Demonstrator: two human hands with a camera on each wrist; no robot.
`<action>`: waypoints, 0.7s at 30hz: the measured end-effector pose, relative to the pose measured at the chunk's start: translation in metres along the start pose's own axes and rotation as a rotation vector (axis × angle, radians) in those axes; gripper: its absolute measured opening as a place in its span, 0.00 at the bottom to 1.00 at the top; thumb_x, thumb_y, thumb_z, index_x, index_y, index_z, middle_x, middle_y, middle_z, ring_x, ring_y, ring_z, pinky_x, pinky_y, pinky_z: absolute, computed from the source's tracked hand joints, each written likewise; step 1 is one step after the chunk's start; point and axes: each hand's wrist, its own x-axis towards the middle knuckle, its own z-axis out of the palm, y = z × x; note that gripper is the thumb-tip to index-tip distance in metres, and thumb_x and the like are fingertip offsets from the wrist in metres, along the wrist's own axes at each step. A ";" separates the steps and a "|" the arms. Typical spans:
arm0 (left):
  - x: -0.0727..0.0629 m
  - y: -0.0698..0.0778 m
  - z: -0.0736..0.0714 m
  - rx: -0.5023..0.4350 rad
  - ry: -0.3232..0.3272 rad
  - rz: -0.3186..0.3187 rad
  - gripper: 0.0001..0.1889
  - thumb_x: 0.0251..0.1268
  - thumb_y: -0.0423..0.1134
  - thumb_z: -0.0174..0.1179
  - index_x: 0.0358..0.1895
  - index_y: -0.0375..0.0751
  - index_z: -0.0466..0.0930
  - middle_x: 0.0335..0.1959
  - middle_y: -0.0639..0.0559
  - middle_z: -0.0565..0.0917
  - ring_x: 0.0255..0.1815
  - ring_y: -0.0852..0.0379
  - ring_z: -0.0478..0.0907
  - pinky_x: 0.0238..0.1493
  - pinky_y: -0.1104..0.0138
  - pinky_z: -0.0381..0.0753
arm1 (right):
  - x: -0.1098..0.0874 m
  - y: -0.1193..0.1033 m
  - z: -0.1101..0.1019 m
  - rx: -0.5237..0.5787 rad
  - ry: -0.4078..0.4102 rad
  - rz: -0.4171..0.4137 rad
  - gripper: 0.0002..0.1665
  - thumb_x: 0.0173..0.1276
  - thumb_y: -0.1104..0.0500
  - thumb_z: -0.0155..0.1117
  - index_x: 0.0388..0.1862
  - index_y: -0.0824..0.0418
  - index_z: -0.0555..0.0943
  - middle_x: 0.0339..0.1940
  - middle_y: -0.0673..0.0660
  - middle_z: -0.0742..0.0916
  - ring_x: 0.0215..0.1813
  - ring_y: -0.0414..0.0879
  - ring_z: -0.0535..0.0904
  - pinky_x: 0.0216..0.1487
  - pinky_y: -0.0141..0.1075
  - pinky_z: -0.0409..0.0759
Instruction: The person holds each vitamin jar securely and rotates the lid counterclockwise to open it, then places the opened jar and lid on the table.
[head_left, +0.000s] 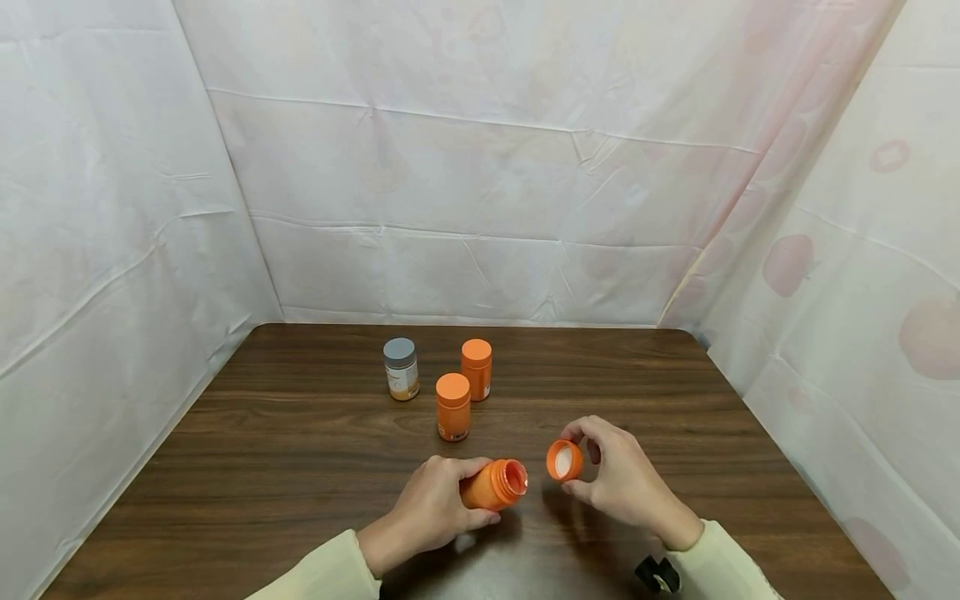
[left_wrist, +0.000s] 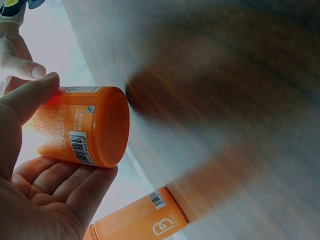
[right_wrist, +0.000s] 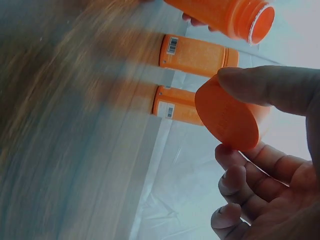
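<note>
My left hand (head_left: 438, 504) grips an orange bottle (head_left: 486, 490), thumb on one side and fingers on the other. The bottle tilts to the right, and its uncapped mouth faces the right hand. Its base and barcode label show in the left wrist view, where the bottle (left_wrist: 82, 125) lies across the fingers. Between thumb and fingertips, my right hand (head_left: 618, 475) pinches an orange screw cap (head_left: 564, 461) with its pale inner side turned toward the bottle. In the right wrist view the cap's (right_wrist: 227, 117) outer top shows. A gap separates cap and bottle mouth.
Two capped orange bottles stand beyond the hands, one nearer (head_left: 453, 408) and one farther back (head_left: 477, 371). Left of them is a grey-lidded jar (head_left: 402, 369) with a pale label. The dark wooden table (head_left: 300, 417) is bordered by white curtains (head_left: 465, 183).
</note>
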 end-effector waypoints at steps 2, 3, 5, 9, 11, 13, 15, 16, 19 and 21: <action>0.000 0.000 0.000 -0.002 0.002 0.001 0.25 0.47 0.45 0.83 0.53 0.57 0.87 0.39 0.67 0.86 0.34 0.70 0.78 0.39 0.68 0.79 | 0.000 0.002 -0.001 0.001 -0.005 0.016 0.35 0.38 0.65 0.90 0.47 0.51 0.82 0.37 0.45 0.81 0.33 0.48 0.74 0.35 0.33 0.71; -0.001 0.000 0.000 -0.004 0.002 0.002 0.25 0.47 0.45 0.83 0.53 0.57 0.87 0.38 0.67 0.86 0.34 0.70 0.78 0.39 0.68 0.79 | 0.000 0.003 -0.001 0.003 -0.005 0.023 0.35 0.38 0.65 0.89 0.47 0.51 0.82 0.37 0.46 0.81 0.32 0.48 0.74 0.34 0.33 0.71; -0.001 -0.001 -0.001 -0.008 0.003 0.002 0.25 0.48 0.45 0.83 0.53 0.56 0.87 0.39 0.67 0.86 0.34 0.70 0.78 0.39 0.68 0.79 | 0.001 0.005 -0.002 0.014 -0.006 0.037 0.34 0.39 0.65 0.89 0.47 0.51 0.82 0.36 0.47 0.82 0.32 0.48 0.74 0.34 0.33 0.71; -0.003 -0.002 -0.001 -0.012 0.009 0.003 0.26 0.48 0.45 0.83 0.53 0.55 0.88 0.39 0.67 0.86 0.35 0.70 0.79 0.39 0.68 0.79 | 0.002 0.009 -0.002 0.033 -0.013 0.062 0.34 0.39 0.68 0.88 0.46 0.52 0.82 0.35 0.48 0.82 0.31 0.49 0.73 0.33 0.34 0.70; -0.003 -0.003 -0.001 -0.012 0.012 0.002 0.26 0.48 0.45 0.83 0.54 0.54 0.88 0.40 0.66 0.87 0.35 0.70 0.79 0.39 0.68 0.79 | 0.002 0.011 -0.002 0.036 -0.015 0.073 0.34 0.40 0.68 0.88 0.46 0.52 0.82 0.35 0.47 0.82 0.31 0.49 0.73 0.33 0.34 0.70; -0.003 -0.004 -0.002 -0.013 0.017 0.004 0.26 0.48 0.45 0.83 0.54 0.53 0.87 0.40 0.65 0.87 0.36 0.70 0.79 0.39 0.68 0.79 | 0.003 0.014 -0.002 0.035 -0.012 0.081 0.34 0.40 0.68 0.87 0.47 0.52 0.82 0.35 0.47 0.82 0.32 0.49 0.73 0.33 0.34 0.70; -0.004 -0.004 -0.002 -0.018 0.020 0.007 0.26 0.48 0.45 0.83 0.54 0.53 0.87 0.40 0.65 0.87 0.36 0.70 0.79 0.39 0.68 0.79 | 0.003 0.017 -0.002 0.031 -0.003 0.090 0.34 0.40 0.68 0.87 0.46 0.51 0.82 0.35 0.47 0.82 0.32 0.49 0.74 0.34 0.34 0.71; -0.004 -0.005 -0.002 -0.022 0.023 0.009 0.26 0.47 0.44 0.83 0.53 0.53 0.87 0.40 0.65 0.87 0.35 0.70 0.79 0.39 0.68 0.79 | 0.004 0.018 -0.002 0.027 0.002 0.095 0.34 0.40 0.68 0.87 0.46 0.51 0.81 0.35 0.47 0.82 0.32 0.50 0.74 0.34 0.34 0.71; -0.005 -0.006 -0.003 -0.035 0.033 0.011 0.26 0.47 0.43 0.83 0.53 0.51 0.87 0.40 0.64 0.87 0.36 0.69 0.79 0.40 0.68 0.80 | 0.004 0.022 -0.002 0.017 0.013 0.109 0.34 0.40 0.68 0.87 0.46 0.52 0.81 0.35 0.47 0.83 0.33 0.51 0.75 0.34 0.34 0.72; -0.006 -0.007 -0.004 -0.045 0.039 0.007 0.26 0.47 0.42 0.83 0.54 0.50 0.87 0.41 0.63 0.87 0.37 0.69 0.80 0.41 0.67 0.81 | 0.005 0.024 -0.002 0.010 0.020 0.121 0.34 0.40 0.68 0.87 0.47 0.53 0.81 0.35 0.47 0.83 0.32 0.50 0.75 0.34 0.34 0.72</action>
